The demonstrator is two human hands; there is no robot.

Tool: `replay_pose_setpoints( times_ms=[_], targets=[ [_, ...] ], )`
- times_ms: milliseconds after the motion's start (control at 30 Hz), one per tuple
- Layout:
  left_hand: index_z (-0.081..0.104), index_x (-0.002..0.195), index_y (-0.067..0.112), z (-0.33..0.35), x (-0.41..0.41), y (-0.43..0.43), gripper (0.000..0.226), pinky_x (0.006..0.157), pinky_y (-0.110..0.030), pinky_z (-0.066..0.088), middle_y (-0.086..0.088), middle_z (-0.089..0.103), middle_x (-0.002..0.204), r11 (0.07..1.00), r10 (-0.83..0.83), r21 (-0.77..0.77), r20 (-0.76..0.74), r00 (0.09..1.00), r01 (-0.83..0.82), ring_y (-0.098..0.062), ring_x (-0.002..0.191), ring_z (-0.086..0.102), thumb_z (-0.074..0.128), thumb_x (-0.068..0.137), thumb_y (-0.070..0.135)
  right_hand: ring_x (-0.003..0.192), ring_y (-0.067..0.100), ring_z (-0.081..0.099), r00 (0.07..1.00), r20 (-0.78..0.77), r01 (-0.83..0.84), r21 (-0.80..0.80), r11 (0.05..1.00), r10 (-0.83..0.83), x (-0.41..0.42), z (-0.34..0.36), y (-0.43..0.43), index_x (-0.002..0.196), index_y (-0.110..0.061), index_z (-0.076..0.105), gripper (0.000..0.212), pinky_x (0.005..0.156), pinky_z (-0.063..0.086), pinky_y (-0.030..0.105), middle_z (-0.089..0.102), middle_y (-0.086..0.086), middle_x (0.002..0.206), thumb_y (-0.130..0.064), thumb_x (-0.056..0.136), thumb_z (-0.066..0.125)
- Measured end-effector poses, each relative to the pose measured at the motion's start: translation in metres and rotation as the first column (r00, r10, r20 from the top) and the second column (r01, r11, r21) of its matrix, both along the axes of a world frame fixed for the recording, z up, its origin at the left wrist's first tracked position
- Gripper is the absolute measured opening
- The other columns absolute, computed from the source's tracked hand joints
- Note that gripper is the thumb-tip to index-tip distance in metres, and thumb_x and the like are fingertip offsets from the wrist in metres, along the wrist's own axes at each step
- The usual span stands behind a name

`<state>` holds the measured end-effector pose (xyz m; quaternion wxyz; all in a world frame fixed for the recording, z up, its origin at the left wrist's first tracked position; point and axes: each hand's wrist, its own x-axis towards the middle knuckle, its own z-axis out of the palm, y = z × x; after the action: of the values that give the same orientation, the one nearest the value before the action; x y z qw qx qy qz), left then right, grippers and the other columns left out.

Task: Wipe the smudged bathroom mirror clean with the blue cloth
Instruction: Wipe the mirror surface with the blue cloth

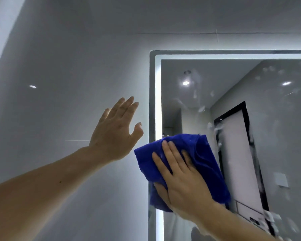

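I see my right hand (182,180) flat on the blue cloth (205,153), fingers (166,153) straight and slightly spread, pressing it to the mirror (241,87) at its lit left edge. White smudges (202,109) dot the glass above. My left hand (115,134) is raised left of the mirror, fingers straight and together, thumb apart. I cannot tell whether it touches the wall (59,66).

Mirror (233,101) cut off right, bottom; blue cloth (203,153) hides its edge.

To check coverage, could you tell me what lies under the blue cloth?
The blue cloth covers the mirror's lit left edge, under the right hand; any smudges beneath are hidden.
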<state>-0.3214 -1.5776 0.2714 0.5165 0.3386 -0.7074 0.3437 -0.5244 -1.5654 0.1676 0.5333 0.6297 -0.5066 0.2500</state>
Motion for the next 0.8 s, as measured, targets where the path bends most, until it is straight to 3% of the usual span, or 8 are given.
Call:
replay_pose_setpoints(
  times_ms=[67, 167, 333, 467, 567, 667, 800],
  targets=[
    [0.021, 0.155, 0.026, 0.007, -0.001, -0.002, 0.067, 0.116, -0.035, 0.001, 0.008, 0.012, 0.163, 1.000, -0.005, -0.016, 0.007, 1.000, 0.005, -0.012, 0.151, 0.007, 0.019, 0.093, 0.051, 0.147, 0.033, 0.020, 1.000, 0.005, 0.019, -0.031, 0.999, -0.019, -0.001, 0.038, -0.002, 0.153, -0.016, 0.024, 0.063, 0.120, 0.013, 0.050, 0.019, 0.014, 0.160, -0.049, 0.101, 0.013],
    [0.020, 0.155, 0.027, 0.022, -0.006, -0.004, 0.062, 0.112, -0.032, -0.002, 0.009, 0.012, 0.163, 0.999, 0.008, -0.049, -0.002, 1.000, -0.008, -0.013, 0.151, 0.007, 0.021, 0.098, 0.053, 0.149, 0.027, -0.010, 0.998, 0.052, 0.038, -0.080, 0.996, -0.034, -0.002, 0.110, -0.011, 0.152, -0.021, -0.012, 0.066, 0.119, -0.006, 0.045, -0.013, 0.009, 0.163, -0.054, 0.095, -0.005],
    [0.017, 0.155, 0.027, 0.056, -0.013, 0.005, 0.070, 0.120, -0.040, 0.007, 0.008, 0.012, 0.163, 0.999, -0.011, -0.042, -0.022, 1.000, 0.010, -0.013, 0.151, 0.007, 0.016, 0.092, 0.056, 0.150, 0.025, -0.010, 0.995, 0.099, 0.044, -0.144, 0.989, -0.030, -0.002, 0.217, -0.013, 0.155, -0.022, -0.003, 0.062, 0.117, -0.007, 0.041, -0.011, 0.006, 0.163, -0.050, 0.102, 0.009],
    [0.016, 0.155, 0.027, 0.067, -0.010, 0.007, 0.059, 0.121, -0.042, 0.007, 0.008, 0.009, 0.164, 0.999, 0.004, -0.039, -0.030, 1.000, -0.005, -0.013, 0.151, 0.005, 0.027, 0.101, 0.049, 0.150, 0.024, -0.011, 0.976, 0.216, 0.041, -0.106, 0.994, -0.017, 0.005, 0.265, -0.008, 0.156, -0.022, -0.001, 0.062, 0.118, -0.005, 0.044, -0.012, 0.008, 0.163, -0.048, 0.102, 0.014],
    [0.016, 0.155, 0.027, 0.067, -0.006, 0.006, 0.060, 0.121, -0.041, 0.007, 0.008, 0.009, 0.164, 0.999, 0.005, -0.044, -0.026, 1.000, -0.006, -0.012, 0.151, 0.004, 0.026, 0.100, 0.049, 0.150, 0.025, -0.011, 0.955, 0.294, 0.015, -0.149, 0.989, 0.030, 0.019, 0.257, -0.015, 0.156, -0.021, 0.000, 0.064, 0.118, -0.006, 0.045, -0.010, 0.010, 0.163, -0.048, 0.101, 0.017],
    [0.017, 0.155, 0.027, 0.064, -0.005, 0.004, 0.059, 0.121, -0.039, 0.007, 0.008, 0.009, 0.164, 0.999, 0.006, -0.036, -0.031, 1.000, -0.007, -0.012, 0.151, 0.004, 0.025, 0.101, 0.048, 0.150, 0.026, -0.007, 0.971, 0.234, 0.003, -0.215, 0.977, 0.048, 0.021, 0.215, -0.021, 0.156, -0.020, 0.001, 0.064, 0.118, -0.007, 0.042, -0.006, 0.011, 0.163, -0.050, 0.101, 0.014],
    [0.018, 0.155, 0.025, 0.063, -0.001, 0.003, 0.059, 0.121, -0.039, 0.010, 0.006, 0.012, 0.164, 0.999, -0.011, -0.039, -0.024, 1.000, 0.011, -0.013, 0.151, 0.007, 0.022, 0.101, 0.049, 0.150, 0.025, -0.008, 0.994, 0.112, 0.024, -0.163, 0.986, -0.005, 0.011, 0.159, -0.017, 0.155, -0.021, -0.002, 0.069, 0.115, -0.010, 0.040, -0.008, 0.008, 0.163, -0.054, 0.095, -0.002]
  ],
)
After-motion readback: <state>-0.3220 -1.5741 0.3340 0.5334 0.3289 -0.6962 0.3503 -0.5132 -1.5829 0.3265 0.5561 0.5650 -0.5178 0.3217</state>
